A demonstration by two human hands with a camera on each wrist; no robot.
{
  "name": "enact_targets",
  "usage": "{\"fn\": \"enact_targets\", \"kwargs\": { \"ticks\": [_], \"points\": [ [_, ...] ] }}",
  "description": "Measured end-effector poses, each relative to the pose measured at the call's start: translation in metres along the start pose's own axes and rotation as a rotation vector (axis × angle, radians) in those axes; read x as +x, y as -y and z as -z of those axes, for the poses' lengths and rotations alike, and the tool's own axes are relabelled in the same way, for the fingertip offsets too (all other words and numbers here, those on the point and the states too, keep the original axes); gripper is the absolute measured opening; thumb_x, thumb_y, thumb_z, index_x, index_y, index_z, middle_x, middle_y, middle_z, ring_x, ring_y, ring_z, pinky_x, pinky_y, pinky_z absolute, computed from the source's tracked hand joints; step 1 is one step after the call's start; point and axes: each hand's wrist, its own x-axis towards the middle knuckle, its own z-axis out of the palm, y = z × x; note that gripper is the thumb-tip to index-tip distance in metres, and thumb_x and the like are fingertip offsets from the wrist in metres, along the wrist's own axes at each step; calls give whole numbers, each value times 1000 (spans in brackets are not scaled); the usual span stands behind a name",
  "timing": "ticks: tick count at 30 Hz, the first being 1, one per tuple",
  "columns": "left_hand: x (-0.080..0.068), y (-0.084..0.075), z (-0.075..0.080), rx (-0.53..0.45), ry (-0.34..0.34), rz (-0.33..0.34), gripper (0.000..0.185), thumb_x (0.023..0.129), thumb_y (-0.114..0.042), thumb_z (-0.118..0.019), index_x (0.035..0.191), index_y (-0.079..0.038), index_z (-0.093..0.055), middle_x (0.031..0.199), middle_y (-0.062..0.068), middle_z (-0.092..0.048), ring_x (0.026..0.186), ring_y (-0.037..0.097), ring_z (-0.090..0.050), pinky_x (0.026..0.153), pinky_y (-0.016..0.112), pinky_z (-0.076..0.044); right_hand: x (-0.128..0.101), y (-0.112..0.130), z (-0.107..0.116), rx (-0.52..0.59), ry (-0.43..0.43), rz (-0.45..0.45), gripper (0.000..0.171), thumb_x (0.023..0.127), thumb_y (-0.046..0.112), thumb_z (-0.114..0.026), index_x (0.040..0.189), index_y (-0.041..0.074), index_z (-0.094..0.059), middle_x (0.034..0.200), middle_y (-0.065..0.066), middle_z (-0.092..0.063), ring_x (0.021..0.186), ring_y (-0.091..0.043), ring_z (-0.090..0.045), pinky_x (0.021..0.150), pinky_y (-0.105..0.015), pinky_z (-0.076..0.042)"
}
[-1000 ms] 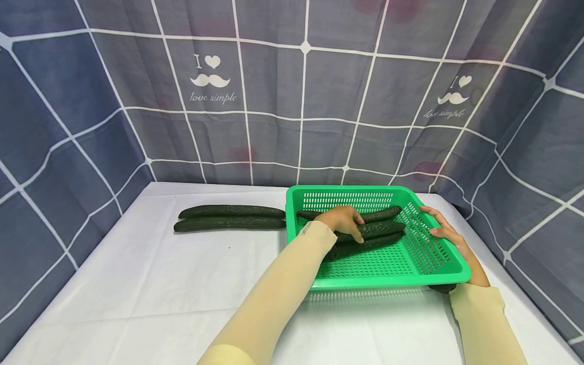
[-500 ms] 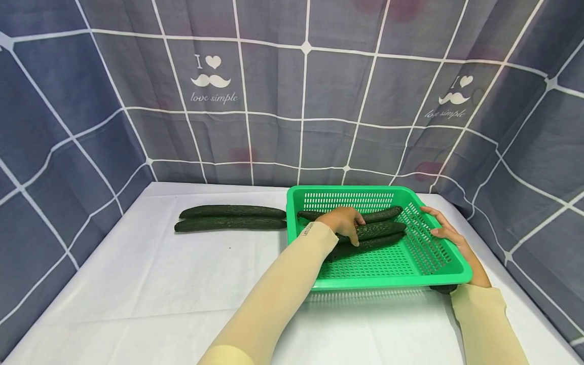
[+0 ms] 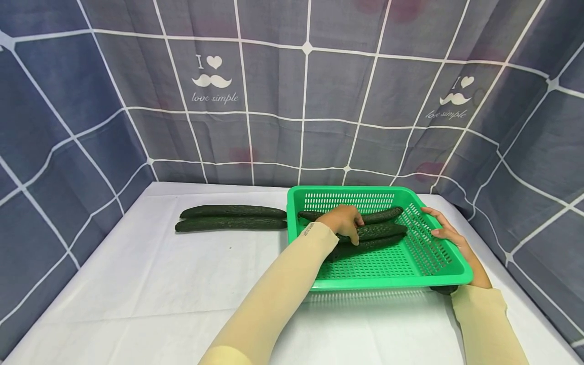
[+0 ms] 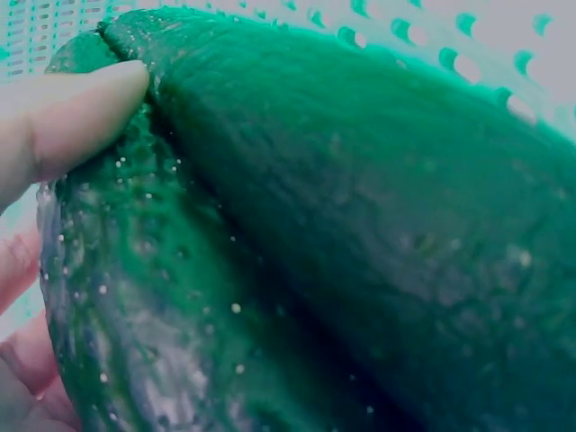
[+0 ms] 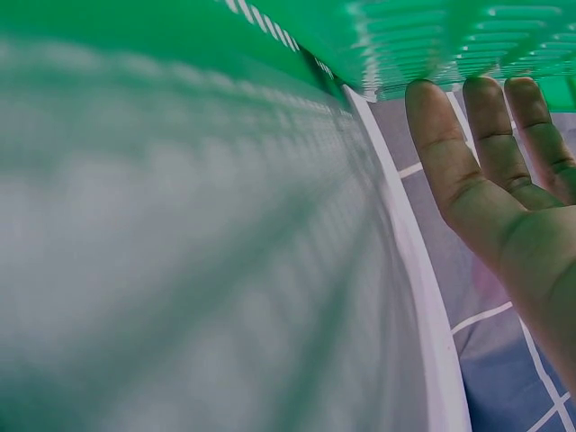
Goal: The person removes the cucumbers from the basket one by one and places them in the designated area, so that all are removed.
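A green slotted plastic basket (image 3: 388, 282) stands on the white-covered table, holding three dark green cucumbers. My left hand (image 3: 341, 221) reaches inside and grips the middle cucumber (image 3: 382, 231). In the left wrist view the thumb (image 4: 94, 112) lies over this bumpy cucumber, with fingers on its other side and a second cucumber (image 4: 360, 207) right beside it. The far cucumber (image 3: 385, 216) and near cucumber (image 3: 378, 244) lie along either side, their left parts partly hidden by the hand. My right hand (image 3: 453, 241) holds the basket's right rim; in the right wrist view several fingertips (image 5: 432, 103) touch its outer wall.
Two more cucumbers (image 3: 232, 223) lie side by side on the white tablecloth (image 3: 182, 284), their right ends at the basket's left wall. A grey checked curtain (image 3: 269, 91) encloses the table at the back and both sides.
The middle cucumber has shifted slightly toward the near one, with my left hand still on it. My right hand and the basket stay in place.
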Motion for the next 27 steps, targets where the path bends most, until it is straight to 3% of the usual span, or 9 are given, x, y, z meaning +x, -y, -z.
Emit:
{"fn": "enact_targets", "kwargs": {
  "ticks": [9,21,27],
  "points": [
    [-3,-2,2,-9,-80,-54,46,92,-7,-89,135,-13,-76,131,3,-73,116,19,-67,90,29,-59,0,0,-2,38,7,-3,74,100,-17,-12,164,12,-37,159,-5,-52,141,-21,-59,110,-33,-54],
    [-7,-2,6,23,-89,-94,45,96,-13,-85,140,-19,-75,141,2,-72,126,19,-67,97,32,-59,0,1,-2,23,12,4,75,100,-16,-11,164,12,-36,158,-4,-52,141,-20,-58,110,-32,-54],
    [-9,-3,10,5,-159,-101,43,94,-20,-88,135,-26,-79,137,-5,-75,124,15,-69,91,32,-59,-1,0,-1,12,15,-4,75,100,-15,-11,166,12,-32,159,-5,-51,140,-22,-60,110,-34,-54]
  ]
}}
